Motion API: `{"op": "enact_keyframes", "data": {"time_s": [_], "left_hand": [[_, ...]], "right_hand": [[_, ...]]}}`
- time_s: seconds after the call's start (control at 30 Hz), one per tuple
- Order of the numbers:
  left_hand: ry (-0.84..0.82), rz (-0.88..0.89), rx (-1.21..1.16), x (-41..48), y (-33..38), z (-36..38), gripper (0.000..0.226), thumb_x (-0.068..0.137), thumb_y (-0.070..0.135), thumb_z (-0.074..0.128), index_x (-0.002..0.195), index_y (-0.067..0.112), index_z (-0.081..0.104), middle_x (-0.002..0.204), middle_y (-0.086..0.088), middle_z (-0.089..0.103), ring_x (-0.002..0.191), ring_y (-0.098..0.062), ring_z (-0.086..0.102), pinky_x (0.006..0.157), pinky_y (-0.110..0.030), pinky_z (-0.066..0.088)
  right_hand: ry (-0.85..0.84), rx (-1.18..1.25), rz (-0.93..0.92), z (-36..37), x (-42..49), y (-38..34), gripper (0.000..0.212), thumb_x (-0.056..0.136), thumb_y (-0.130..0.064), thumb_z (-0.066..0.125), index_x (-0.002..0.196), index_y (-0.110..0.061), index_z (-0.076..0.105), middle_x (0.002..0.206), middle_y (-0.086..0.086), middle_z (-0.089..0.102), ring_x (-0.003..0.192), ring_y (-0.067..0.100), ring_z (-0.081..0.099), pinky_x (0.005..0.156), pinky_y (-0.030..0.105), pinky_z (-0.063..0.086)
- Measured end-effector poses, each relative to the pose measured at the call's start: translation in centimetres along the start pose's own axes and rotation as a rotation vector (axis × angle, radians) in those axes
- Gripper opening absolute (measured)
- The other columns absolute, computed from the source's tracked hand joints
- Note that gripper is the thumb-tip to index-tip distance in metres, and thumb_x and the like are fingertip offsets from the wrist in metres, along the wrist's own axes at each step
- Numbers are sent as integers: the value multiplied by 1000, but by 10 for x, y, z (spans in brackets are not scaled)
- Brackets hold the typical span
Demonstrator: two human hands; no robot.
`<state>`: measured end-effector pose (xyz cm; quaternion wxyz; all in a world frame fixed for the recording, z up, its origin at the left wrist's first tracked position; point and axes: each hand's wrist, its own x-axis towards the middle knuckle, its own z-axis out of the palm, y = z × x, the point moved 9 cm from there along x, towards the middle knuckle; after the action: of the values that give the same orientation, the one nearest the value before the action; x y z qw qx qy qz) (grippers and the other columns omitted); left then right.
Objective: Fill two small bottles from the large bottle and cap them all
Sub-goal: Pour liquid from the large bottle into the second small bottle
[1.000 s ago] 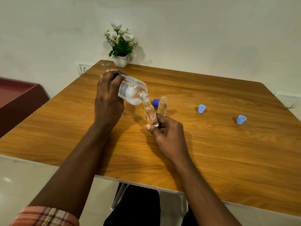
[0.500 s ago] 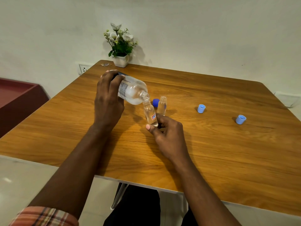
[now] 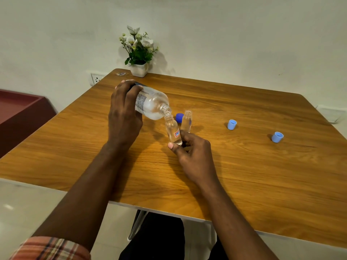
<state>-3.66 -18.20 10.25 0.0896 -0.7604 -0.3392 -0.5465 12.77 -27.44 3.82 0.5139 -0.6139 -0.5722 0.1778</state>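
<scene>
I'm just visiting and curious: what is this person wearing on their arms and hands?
No gloves, rings or watch show on the left hand or the right hand. A checked orange, white and dark fabric sleeve covers the left arm at the frame's bottom edge. The right arm shows no sleeve.

A white flower pot [image 3: 139, 70] stands far back on the wooden table [image 3: 244, 175] (wall socket [image 3: 96, 79] to its left).

A plaid sleeve [image 3: 50, 248] in orange, red, white and thin dark lines ends high on the left arm. The left hand [image 3: 124, 117] and right hand [image 3: 193, 152] are bare, both forearms too. The lap wears dark trousers [image 3: 155, 241]
</scene>
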Motion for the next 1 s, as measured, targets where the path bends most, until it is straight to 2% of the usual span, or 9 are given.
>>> {"op": "enact_keyframes", "data": {"time_s": [0.27,0.53,1.0], "left_hand": [[12,-2,-3,0,-2,-1,55,81,-4,71,125,11,42,130,-24,53,127,-39,46,102,-50,42],[12,11,22,0,-2,-1,56,80,-3,72,125,10,42,130,-25,52,125,-40,47,99,-55,43],[25,25,43,1,-1,-3,54,81,-7,69,124,11,42,128,-27,53,125,-41,46,98,-55,43]], "right_hand": [[8,-4,-11,-1,-1,-3,21,81,-28,69,102,-23,73,88,-10,74,80,5,65,73,35,54],[9,-8,-8,-1,0,-1,22,81,-28,70,102,-23,73,89,-10,74,80,5,65,73,37,55],[8,-11,-10,0,0,-2,22,80,-30,68,100,-23,73,88,-6,74,80,9,66,72,42,55]]}}
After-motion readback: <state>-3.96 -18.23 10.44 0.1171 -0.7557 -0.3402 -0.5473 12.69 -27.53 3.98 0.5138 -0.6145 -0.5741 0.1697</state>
